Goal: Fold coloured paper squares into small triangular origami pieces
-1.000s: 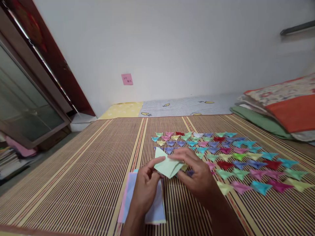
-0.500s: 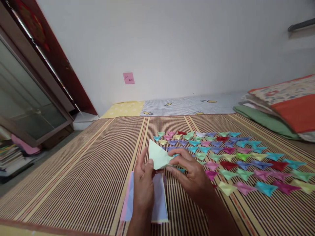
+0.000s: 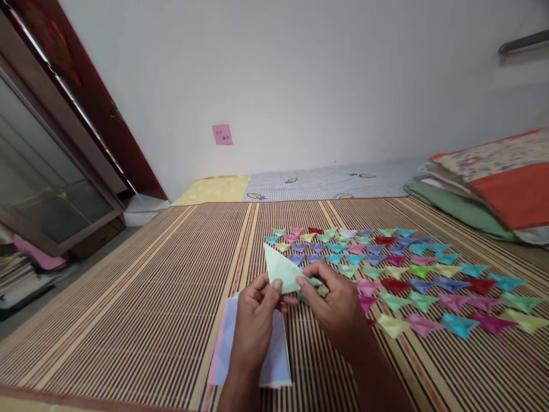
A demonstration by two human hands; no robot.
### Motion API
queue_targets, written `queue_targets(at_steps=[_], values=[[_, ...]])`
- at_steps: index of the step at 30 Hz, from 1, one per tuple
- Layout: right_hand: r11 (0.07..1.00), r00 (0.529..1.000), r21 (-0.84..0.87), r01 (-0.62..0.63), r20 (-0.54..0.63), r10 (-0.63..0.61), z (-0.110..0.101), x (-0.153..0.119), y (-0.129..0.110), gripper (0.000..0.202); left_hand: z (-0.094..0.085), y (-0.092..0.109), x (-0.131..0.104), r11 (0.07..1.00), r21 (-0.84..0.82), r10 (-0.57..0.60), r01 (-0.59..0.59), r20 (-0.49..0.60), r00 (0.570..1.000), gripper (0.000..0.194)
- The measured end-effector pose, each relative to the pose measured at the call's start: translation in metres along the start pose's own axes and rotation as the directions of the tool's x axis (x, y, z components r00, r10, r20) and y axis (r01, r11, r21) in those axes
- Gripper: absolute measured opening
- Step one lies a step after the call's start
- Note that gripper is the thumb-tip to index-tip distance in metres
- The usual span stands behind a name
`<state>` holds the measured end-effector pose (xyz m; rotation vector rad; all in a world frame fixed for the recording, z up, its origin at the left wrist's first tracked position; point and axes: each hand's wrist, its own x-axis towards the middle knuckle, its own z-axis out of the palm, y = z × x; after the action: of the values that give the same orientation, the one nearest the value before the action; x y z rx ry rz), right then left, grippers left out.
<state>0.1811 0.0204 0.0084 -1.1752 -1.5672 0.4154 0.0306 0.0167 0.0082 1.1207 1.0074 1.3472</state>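
A pale green sheet of folded paper, now a triangle with its tip pointing up, is held between both hands above the mat. My left hand is closed on its lower left edge, thumb on the front and fingers behind. My right hand pinches the right corner between thumb and fingers. Beneath my left wrist lies a stack of paper sheets, blue on top with pink and yellow edges showing. To the right, several rows of small folded paper pieces in many colours spread over the mat.
The striped bamboo mat covers the surface. Folded bedding is piled at the back right. A pink note is stuck on the white wall. A glass-panelled door stands at the left, near some books.
The paper has turned slightly, and its right corner now sits deeper in my right fingers. My left fingers have curled in behind it. The camera view has shifted a little.
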Motion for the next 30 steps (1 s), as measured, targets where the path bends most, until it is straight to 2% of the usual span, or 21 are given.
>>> queue_targets(at_steps=[3,9,14,16,18,20,25,30], values=[[0.999,1.000,0.020,-0.024,0.004,0.024,0.000,0.000,0.000,0.013,0.001,0.001,0.000,0.999,0.044,0.021,-0.020,-0.008,1.000,0.033],[0.996,0.998,0.072,-0.061,0.034,0.058,0.001,0.001,0.001,0.014,0.001,-0.002,0.000,0.996,0.084,0.038,-0.037,-0.007,0.999,0.029],[0.968,0.989,0.205,-0.146,-0.001,0.150,0.001,0.000,0.003,0.014,-0.005,-0.009,0.005,0.996,0.079,0.047,-0.045,-0.021,0.999,0.030],[0.958,0.983,0.222,-0.184,0.066,0.173,-0.002,0.001,0.001,0.018,-0.008,-0.011,0.007,0.996,0.071,0.055,-0.052,-0.034,0.998,0.031],[0.961,0.970,0.196,-0.197,0.184,0.161,-0.005,0.002,-0.001,0.012,-0.009,-0.011,0.008,0.996,0.067,0.058,-0.056,-0.029,0.998,0.032],[0.962,0.956,0.180,-0.206,0.245,0.159,-0.005,0.002,-0.003,0.021,-0.010,-0.011,0.007,0.997,0.063,0.055,-0.054,-0.007,0.998,0.032],[0.948,0.951,0.193,-0.254,0.227,0.209,-0.002,-0.001,-0.001,0.030,-0.010,-0.010,0.005,0.993,0.084,0.078,-0.081,0.039,0.996,0.032],[0.934,0.952,0.227,-0.274,0.201,0.231,-0.011,0.001,0.006,0.033,-0.018,-0.015,0.007,0.996,0.026,0.090,-0.091,0.014,0.996,0.031]])
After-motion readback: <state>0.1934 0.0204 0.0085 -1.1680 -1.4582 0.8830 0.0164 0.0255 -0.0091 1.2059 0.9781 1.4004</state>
